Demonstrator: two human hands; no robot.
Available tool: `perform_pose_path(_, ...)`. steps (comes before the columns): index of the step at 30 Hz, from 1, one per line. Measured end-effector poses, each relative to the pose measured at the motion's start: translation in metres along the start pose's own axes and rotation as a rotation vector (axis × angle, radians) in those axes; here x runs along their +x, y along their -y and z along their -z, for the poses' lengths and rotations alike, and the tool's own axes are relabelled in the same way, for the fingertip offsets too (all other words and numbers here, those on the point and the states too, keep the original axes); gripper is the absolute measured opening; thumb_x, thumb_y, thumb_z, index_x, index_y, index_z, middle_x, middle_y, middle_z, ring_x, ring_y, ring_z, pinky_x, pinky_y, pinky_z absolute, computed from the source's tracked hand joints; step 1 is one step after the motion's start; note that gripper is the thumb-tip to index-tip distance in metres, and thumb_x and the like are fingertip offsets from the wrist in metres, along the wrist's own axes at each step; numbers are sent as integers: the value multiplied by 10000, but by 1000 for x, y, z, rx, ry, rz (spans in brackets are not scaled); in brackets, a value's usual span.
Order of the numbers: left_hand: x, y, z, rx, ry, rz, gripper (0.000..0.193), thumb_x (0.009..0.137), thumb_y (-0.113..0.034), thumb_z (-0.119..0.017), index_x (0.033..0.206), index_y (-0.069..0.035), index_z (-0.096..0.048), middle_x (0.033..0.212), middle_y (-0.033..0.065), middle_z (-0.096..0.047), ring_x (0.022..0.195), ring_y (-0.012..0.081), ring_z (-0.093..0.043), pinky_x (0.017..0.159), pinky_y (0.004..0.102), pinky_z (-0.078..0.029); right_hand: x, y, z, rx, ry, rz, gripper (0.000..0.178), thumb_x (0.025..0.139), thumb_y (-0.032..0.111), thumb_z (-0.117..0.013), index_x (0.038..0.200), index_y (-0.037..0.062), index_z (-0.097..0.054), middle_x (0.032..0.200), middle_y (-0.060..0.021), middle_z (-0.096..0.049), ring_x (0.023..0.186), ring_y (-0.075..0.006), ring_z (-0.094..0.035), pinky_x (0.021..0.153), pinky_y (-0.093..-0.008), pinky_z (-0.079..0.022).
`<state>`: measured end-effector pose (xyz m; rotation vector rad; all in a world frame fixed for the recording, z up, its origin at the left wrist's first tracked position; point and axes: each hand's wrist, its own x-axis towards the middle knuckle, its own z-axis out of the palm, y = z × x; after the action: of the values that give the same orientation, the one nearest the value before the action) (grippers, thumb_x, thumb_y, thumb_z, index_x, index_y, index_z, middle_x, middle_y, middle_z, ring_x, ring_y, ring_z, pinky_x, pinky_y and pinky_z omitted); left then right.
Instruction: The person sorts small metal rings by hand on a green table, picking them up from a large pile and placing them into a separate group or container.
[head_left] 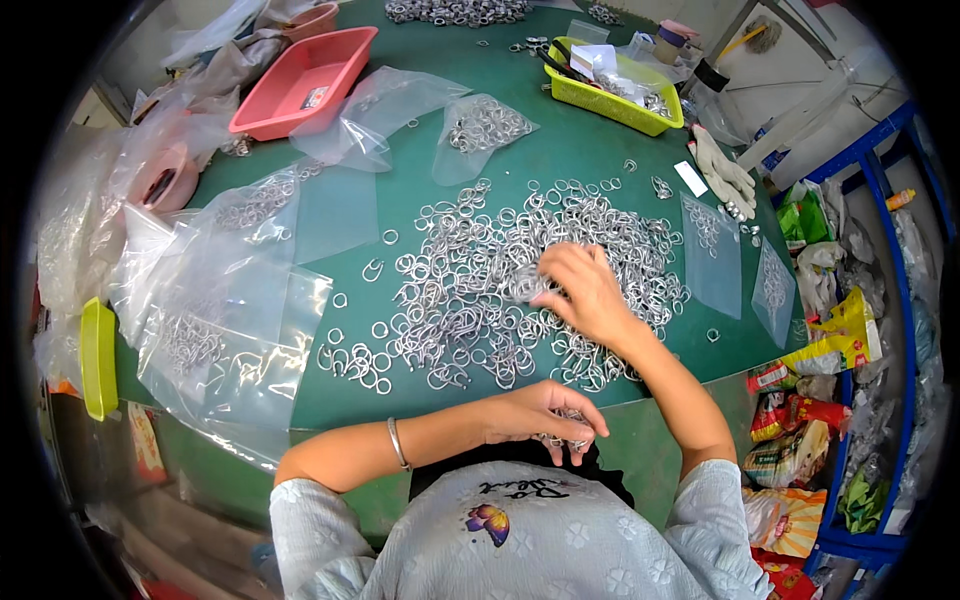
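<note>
A broad heap of small silver metal rings [470, 330] is spread over the green table. Many of these rings have a gap or a small lug. My right hand [585, 290] is at the heap's middle, fingers curled and thumb bent round a few rings that look smeared by motion. Close to my body, at the table's near edge, my left hand [545, 412] is cupped round a small handful of the same rings, which show between thumb and fingers. A metal bangle [398, 444] circles my left wrist.
Clear plastic bags [250, 340] with rings inside lie at left, another bag [485, 125] behind the heap. Small bags [712, 260] and white gloves [722, 170] lie at right. A pink basin [300, 85] and a yellow-green basket [615, 95] stand farther back. Blue shelving [895, 300] borders the right.
</note>
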<state>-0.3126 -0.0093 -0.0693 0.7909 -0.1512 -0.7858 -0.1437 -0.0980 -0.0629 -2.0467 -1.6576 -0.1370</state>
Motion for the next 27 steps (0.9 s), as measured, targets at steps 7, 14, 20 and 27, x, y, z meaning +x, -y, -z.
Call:
perform_pose_path(7, -20, 54, -15, -278, -136, -205, 245, 910, -174, -622, 1108, -31, -609, 893, 75, -628, 833, 174, -646, 615, 259, -527, 7, -9, 6, 115, -192, -193, 292, 787, 77, -685, 1047, 8, -571, 1099, -134, -549, 1086, -329, -495, 975, -406, -384)
perform_pose_path(14, -45, 112, -9, -464, -359, -290, 223, 906, -168, -614, 1083, -34, -614, 909, 87, -616, 843, 217, -638, 622, 283, -513, -52, 44, 46, 162, 193, -182, 529, 719, 228, -763, 1187, 68, -574, 1273, -107, -531, 1254, -297, -440, 1018, -430, -329)
perform_pose_path(20, -48, 133, -5, -506, -451, -259, 230, 915, -162, -607, 1103, -29, -608, 923, 77, -623, 832, 190, -643, 645, 276, -518, -44, 90, 3, 100, 276, 43, 653, 697, 272, -778, 1283, 127, -528, 1399, -93, -420, 1363, -334, -302, 1062, -531, -265)
perform_pose_path(27, -46, 141, 1, -561, -474, -271, 249, 925, -176, -603, 1136, -44, -600, 905, 46, -626, 825, 148, -654, 666, 250, -543, -7, 53, -34, 45, 84, 138, 178, 754, 116, -693, 876, 67, -573, 950, -80, -534, 909, -264, -518, 757, -370, -419)
